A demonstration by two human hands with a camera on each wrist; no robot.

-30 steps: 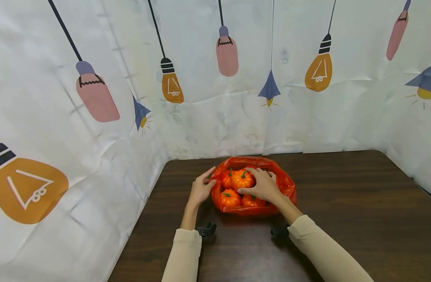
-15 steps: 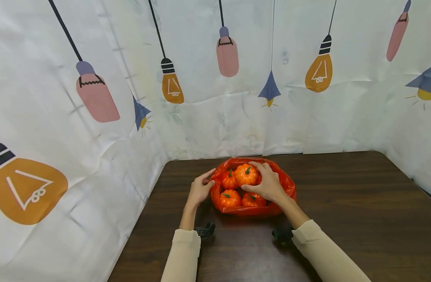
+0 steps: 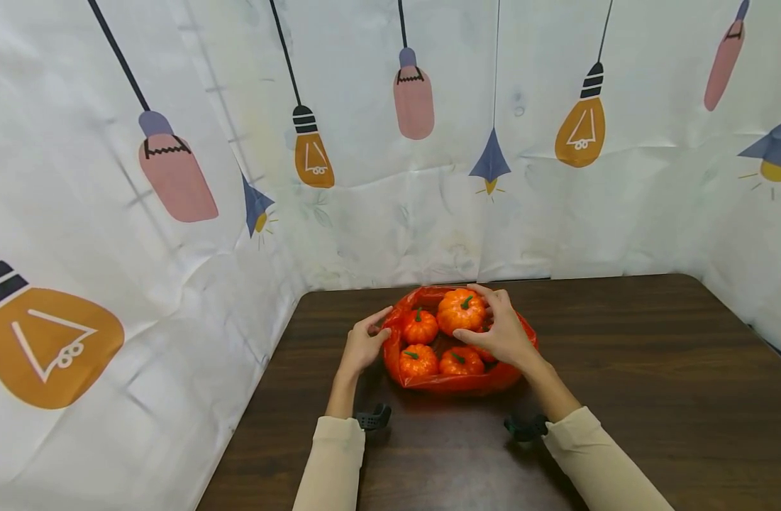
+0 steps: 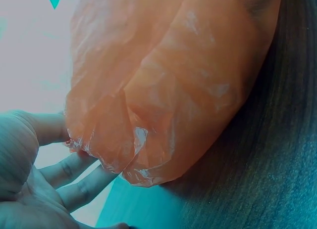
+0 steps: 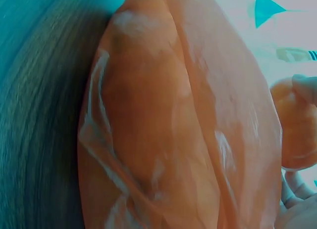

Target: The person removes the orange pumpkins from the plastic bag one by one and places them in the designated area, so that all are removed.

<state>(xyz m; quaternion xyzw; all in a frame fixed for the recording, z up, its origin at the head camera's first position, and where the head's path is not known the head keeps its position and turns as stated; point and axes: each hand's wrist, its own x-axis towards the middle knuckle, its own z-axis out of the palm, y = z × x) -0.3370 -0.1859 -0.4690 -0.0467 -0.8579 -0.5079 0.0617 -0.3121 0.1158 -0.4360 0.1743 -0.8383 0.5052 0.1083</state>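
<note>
A red plastic bag (image 3: 454, 385) sits open on the table with several small orange pumpkins inside. At its left rim, my left hand (image 3: 362, 345) pinches the plastic; the left wrist view shows thumb and fingers at the bag's crumpled edge (image 4: 114, 150). My right hand (image 3: 506, 332) grips one pumpkin (image 3: 459, 312) between thumb and fingers, above the others at the bag's mouth. In the right wrist view this pumpkin (image 5: 297, 135) shows beyond the bag wall (image 5: 158, 115). Below lie a back-left pumpkin (image 3: 420, 326), two front ones, and another partly hidden by the right hand.
The brown wooden table (image 3: 633, 376) extends to both sides of the bag. White sheets (image 3: 377, 234) printed with lamps stand behind it and at the sides. Dark wrist straps (image 3: 374, 417) hang under both forearms.
My right hand has lifted the pumpkin up and to the right, uncovering more of the back-left pumpkin and the bag's inside. The left hand stays at the rim.
</note>
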